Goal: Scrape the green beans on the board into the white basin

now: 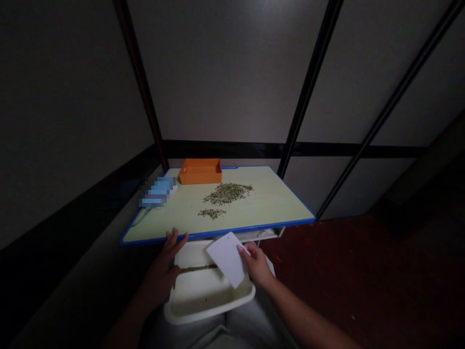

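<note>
My right hand (256, 264) pinches a white card (228, 259) with a small hole near its top corner. The card is tilted over the right part of a white plastic basin (207, 314), below the table's front edge. A line of small greenish grains (198, 268) lies across the basin. My left hand (165, 269) is at the basin's left side, fingers stretched out toward the table edge, holding nothing that I can see. On the pale yellow table (269, 186) with blue edging, a larger spread of greenish-brown grains (228, 193) lies behind a smaller patch (212, 213).
An orange open tray (201, 174) stands at the table's back left. Left of it, a pixelated blue area (159, 191) hides an object, with a pale cord or strap (140, 216) below. Grey wall panels rise behind the table; dark red floor (348, 271) lies right.
</note>
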`<state>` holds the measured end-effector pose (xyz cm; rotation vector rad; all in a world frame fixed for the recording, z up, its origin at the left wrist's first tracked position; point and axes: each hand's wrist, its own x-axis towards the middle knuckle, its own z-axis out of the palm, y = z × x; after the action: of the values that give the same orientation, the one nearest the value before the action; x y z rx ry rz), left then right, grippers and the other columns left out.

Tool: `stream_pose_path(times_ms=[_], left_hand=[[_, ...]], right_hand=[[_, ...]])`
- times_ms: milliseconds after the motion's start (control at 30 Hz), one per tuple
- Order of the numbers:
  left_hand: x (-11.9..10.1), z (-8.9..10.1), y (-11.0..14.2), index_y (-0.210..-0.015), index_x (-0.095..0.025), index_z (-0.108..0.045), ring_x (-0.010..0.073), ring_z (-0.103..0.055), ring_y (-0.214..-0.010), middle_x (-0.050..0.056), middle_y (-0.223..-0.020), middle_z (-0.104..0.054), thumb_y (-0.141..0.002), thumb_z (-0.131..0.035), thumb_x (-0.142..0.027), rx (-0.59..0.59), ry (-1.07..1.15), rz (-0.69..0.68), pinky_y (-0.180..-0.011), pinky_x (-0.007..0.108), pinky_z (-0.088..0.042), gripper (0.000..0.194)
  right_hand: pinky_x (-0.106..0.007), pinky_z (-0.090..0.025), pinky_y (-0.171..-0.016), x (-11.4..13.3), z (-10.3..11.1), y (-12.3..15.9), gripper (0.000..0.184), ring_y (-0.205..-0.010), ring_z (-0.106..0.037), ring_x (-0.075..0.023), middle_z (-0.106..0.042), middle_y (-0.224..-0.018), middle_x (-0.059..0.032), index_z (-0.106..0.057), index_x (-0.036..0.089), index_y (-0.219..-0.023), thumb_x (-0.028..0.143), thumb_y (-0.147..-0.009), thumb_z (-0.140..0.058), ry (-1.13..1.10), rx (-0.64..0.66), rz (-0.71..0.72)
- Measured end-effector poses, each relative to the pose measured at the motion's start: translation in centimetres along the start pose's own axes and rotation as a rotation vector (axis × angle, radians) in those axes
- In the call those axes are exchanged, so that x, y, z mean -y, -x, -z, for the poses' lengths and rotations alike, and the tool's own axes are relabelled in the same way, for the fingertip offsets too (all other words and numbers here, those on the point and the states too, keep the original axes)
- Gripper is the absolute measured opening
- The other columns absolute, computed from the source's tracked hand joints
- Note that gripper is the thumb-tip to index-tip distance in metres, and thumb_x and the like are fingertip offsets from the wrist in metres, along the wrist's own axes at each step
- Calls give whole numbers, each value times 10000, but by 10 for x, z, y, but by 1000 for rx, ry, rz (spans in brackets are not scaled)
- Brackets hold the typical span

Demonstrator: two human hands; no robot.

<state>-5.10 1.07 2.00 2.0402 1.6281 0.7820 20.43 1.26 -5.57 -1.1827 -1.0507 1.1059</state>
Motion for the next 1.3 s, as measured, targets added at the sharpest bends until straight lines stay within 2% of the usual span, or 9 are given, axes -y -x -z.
stream_pose_path(times_ms=[100, 233, 400, 533, 667, 833, 1033, 1167, 1300], left_hand=[[1, 1, -1, -1341, -159, -410, 209, -90, -1397, 109, -1530, -182, -694, -348, -62, 9, -40, -23, -1134, 443, -182, 658], [9, -5, -3, -1366, -135, -365, 230, -55, -1404, 138, -1538, -147, -732, -341, -79, -6, -71, -29, -1139, 467, -162, 638], [23, -11, 1, -1368, -202, -371, 244, -50, -1416, 77, -1550, -155, -703, -375, -59, -53, -110, 4, -1151, 491, -162, 681], [31, -1, 3, -1357, -171, -394, 267, -40, -1416, 82, -1560, -120, -693, -380, -84, -70, -155, 79, -1157, 467, -147, 670], [34, 15, 2, -1360, -228, -391, 255, -34, -1415, 37, -1563, -137, -685, -378, -86, -72, -200, 107, -1153, 472, -145, 690], [36, 25, -2, -1324, -177, -447, 283, -109, -1400, 112, -1534, -216, -678, -360, -61, -60, -221, 114, -1134, 497, -188, 663], [33, 9, -7, -1347, -194, -413, 273, -150, -1392, 109, -1522, -267, -691, -365, -47, -60, -175, 117, -1133, 477, -203, 674], [29, -7, -12, -1354, -211, -402, 305, -25, -1389, 130, -1527, -237, -681, -366, -12, -77, -132, 72, -1124, 551, -183, 704], [27, -16, -16, -1375, -204, -366, 301, 60, -1378, 157, -1543, -163, -722, -351, -32, -106, -77, 11, -1121, 567, -170, 675]], right_hand=[[-214, -282, -495, -3, 0, 4, 391, -537, -382, -87, -490, -561, 39, -545, 163, -608, 527, -689, -663, -98, -44, -16], [-210, -263, -475, 6, 1, 5, 389, -492, -357, -74, -478, -528, 52, -534, 165, -611, 519, -675, -682, -245, -62, -54], [-218, -315, -499, 13, -6, 7, 374, -499, -406, -86, -540, -564, 40, -546, 177, -664, 507, -636, -720, -438, -67, -150], [-232, -346, -509, 18, -14, 12, 330, -510, -437, -103, -569, -581, 31, -551, 201, -666, 477, -631, -727, -528, -47, -220], [-259, -412, -561, 30, -22, 15, 324, -566, -515, -134, -633, -666, 5, -588, 208, -727, 466, -601, -739, -590, -61, -294], [-279, -455, -605, 44, -25, 11, 319, -658, -592, -172, -686, -772, -15, -629, 218, -781, 425, -578, -762, -672, -89, -368], [-257, -440, -581, 63, -13, -1, 348, -619, -589, -149, -688, -724, -6, -646, 184, -775, 386, -541, -806, -679, -160, -282], [-221, -373, -507, 71, -5, -7, 354, -506, -510, -102, -628, -593, 17, -612, 152, -686, 386, -528, -825, -600, -169, -219], [-206, -304, -466, 61, -4, -10, 391, -452, -448, -79, -580, -525, 31, -575, 148, -650, 460, -566, -795, -509, -175, -171]])
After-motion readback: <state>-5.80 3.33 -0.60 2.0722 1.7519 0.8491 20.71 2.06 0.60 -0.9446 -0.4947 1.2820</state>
